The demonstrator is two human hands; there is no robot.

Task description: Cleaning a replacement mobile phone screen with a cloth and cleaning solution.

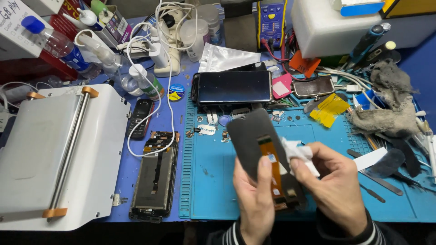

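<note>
Screen panel (254,140), dark and thin, was held upright above the blue work mat (218,181), its back facing the camera with an orange flex cable (272,170) running down the middle. The left hand (256,204) gripped it from below, thumb pressed flat on the cable, fingers closed around the panel's lower edge. The right hand (334,181) pinched a crumpled white wipe (297,152) between thumb and fingertips, the wipe touching the panel's right side (just beside the cable).

On the mat behind lay a dark phone (234,87) face up, with small screws and parts scattered in front of it. Left of the mat, on the desk (136,168), lay an opened phone frame (156,177), and just beyond it a small keypad handset (140,118) crossed by a white cable (154,113). A white machine with a metal bar (54,154) stood at the far left. A grey rag (386,104) and metal tools lay to the right.
</note>
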